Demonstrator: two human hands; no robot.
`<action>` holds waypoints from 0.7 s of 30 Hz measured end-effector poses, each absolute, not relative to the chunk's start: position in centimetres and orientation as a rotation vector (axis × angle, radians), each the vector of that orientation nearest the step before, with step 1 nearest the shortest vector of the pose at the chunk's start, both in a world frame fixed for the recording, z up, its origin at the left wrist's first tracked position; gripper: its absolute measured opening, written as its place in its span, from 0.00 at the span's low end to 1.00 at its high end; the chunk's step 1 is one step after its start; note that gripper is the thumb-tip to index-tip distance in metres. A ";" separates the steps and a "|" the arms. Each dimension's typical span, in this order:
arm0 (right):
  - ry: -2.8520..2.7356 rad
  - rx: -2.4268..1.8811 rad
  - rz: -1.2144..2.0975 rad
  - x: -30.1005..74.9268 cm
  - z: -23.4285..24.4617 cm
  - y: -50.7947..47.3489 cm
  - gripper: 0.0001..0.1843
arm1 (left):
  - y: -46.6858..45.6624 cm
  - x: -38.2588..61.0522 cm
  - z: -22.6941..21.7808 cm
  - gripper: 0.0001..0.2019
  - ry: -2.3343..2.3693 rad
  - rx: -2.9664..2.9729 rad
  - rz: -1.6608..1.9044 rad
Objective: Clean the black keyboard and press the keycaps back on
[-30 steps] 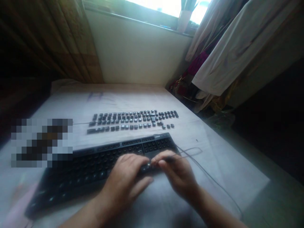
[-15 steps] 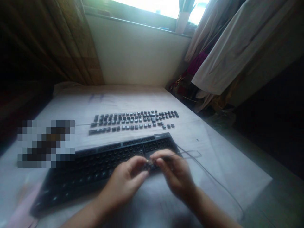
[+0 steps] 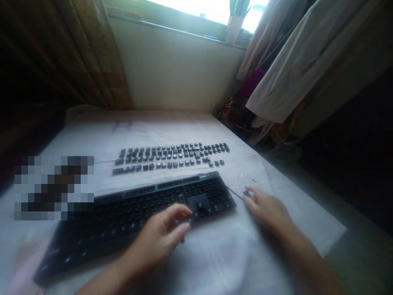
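Note:
A long black keyboard (image 3: pixel 129 217) lies at a slant on the pale cloth, many of its key positions bare. My left hand (image 3: pixel 167 229) hovers at its near edge, right of the middle, with thumb and forefinger curved and apart; nothing clear shows between them. Beyond the keyboard's right end, my right hand (image 3: pixel 268 209) pinches a small dark piece (image 3: pixel 246 193) with a thin wire loop (image 3: pixel 241 179) rising from it. Its exact kind is too blurred to tell. Loose black keycaps (image 3: pixel 168 154) stand in rows behind the keyboard.
A pale cloth (image 3: pixel 166 127) covers the work surface. The keyboard's cable (image 3: pixel 236 191) leaves its right rear side. A tiny dark bit (image 3: pixel 253 180) lies to the right. A pixelated patch hides something at left. Hanging clothes (image 3: pixel 285 82) and a curtain (image 3: pixel 89 61) flank the wall.
My hands have come apart: the right one moved right, off the keyboard, carrying the wire-looped piece. My left hand stayed nearly in place, its fingertips now apart. The keyboard's right end is uncovered.

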State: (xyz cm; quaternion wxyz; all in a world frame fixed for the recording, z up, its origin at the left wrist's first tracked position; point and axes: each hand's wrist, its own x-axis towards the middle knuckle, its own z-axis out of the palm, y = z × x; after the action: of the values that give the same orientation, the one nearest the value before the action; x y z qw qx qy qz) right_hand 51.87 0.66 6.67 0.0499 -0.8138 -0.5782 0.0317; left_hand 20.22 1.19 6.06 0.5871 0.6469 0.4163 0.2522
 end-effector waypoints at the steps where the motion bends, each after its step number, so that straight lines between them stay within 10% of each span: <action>1: -1.765 -2.490 0.094 51.9 6.5 0.5 0.20 | 1.2 20.2 6.1 0.16 0.972 1.511 0.587; 9: -1.846 -2.483 -0.245 51.7 7.0 -0.3 0.13 | 1.0 20.1 6.4 0.17 0.964 1.514 0.559; 21: -2.113 -0.966 0.232 41.7 8.2 -2.0 0.13 | 0.8 20.5 8.2 0.20 0.817 1.236 0.441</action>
State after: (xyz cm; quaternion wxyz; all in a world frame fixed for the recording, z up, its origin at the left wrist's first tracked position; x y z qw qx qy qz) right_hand 41.74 -2.04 8.24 0.3926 -0.3807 -0.8322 0.0912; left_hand 20.50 0.76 8.20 0.7160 0.5582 0.3690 0.1991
